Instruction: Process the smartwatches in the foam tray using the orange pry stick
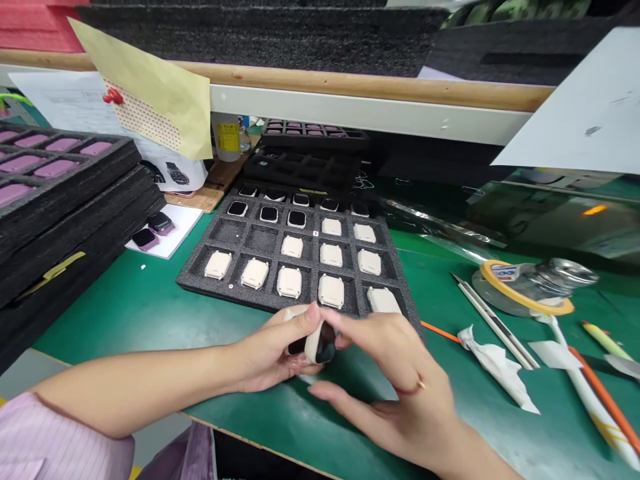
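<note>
Just nearer us than the foam tray (263,237), our left hand (280,347) grasps two cream smartwatch cases (313,345); whether our right hand (405,380) grips, we cannot tell. Slack fingers could drop one.

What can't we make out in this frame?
All in the head view:
- Held watch cases: partly covered by the fingers of the left hand and right hand.
- Foam tray: near-right part hidden behind the right hand.
- Marks on the cream case backs: too small to read.
- Stacked trays: cut off by the left edge.
- White sheet: cut off by the right edge.
</note>
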Motion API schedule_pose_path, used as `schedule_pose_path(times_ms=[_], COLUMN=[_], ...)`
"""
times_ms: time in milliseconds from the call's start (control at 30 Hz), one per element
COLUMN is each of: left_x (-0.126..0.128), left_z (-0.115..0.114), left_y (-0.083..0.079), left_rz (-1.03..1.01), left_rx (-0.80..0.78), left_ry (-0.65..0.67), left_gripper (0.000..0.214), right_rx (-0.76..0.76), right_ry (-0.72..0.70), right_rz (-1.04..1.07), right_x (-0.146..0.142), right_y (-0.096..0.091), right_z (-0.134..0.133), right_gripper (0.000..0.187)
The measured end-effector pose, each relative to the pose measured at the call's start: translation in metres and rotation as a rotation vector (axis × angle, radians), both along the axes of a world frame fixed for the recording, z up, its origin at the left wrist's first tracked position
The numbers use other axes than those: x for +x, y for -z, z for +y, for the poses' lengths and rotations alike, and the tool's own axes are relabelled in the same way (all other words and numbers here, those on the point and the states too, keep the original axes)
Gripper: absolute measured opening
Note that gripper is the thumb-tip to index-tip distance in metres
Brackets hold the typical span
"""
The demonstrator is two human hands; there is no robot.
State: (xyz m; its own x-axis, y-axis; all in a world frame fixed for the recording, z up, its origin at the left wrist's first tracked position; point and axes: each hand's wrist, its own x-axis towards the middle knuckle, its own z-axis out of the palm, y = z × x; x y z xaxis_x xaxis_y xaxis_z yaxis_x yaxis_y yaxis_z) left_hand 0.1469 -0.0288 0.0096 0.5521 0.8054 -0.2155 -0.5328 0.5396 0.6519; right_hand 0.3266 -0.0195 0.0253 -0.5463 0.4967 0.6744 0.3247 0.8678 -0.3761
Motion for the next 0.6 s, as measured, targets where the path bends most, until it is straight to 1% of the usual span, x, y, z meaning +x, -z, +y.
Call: schedule_pose_path(times_ms=[67, 100, 167, 233, 300, 433, 533, 600], left_x=[0.001, 0.002, 0.002, 0.002, 0.0, -0.003, -0.003, -0.002], left_z=[-0.001, -0.001, -0.001, 0.0, 0.0, 0.001, 0.001, 0.001], left_y=[0.0, 0.0, 0.0, -0.001, -0.002, -0.003, -0.004, -0.004], left_rz=[0.032, 0.044, 0.061, 0.073, 0.082, 0.081, 0.075, 0.037], left_rx=[0.032, 0.025, -0.035, -0.106, -0.141, -0.111, -0.092, -0.066], left_ry=[0.004, 0.0, -0.018, -0.026, -0.003, 0.045, 0.049, 0.043], left_gripper=[0.051, 0.051, 0.054, 0.058, 0.06, 0.06, 0.059, 0.059], right_rx=[-0.155, -0.208, -0.247, -0.235, -0.213, -0.195, -0.15, -0.12], right_ry=[0.01, 0.006, -0.002, -0.009, -0.023, -0.026, -0.012, 0.001], right_rz=[0.027, 0.05, 0.093, 0.101, 0.084, 0.058, 0.031, 0.037], right_x=[-0.003, -0.004, -0.003, -0.001, 0.001, 0.001, 0.0, -0.001], right_y=[0.002, 0.002, 0.001, -0.002, -0.004, -0.003, -0.001, 0.0], right_z=[-0.001, -0.001, -0.001, 0.0, 0.002, 0.004, 0.004, 0.009], right_gripper=[0.053, 0.052, 0.048, 0.048, 0.047, 0.048, 0.047, 0.045])
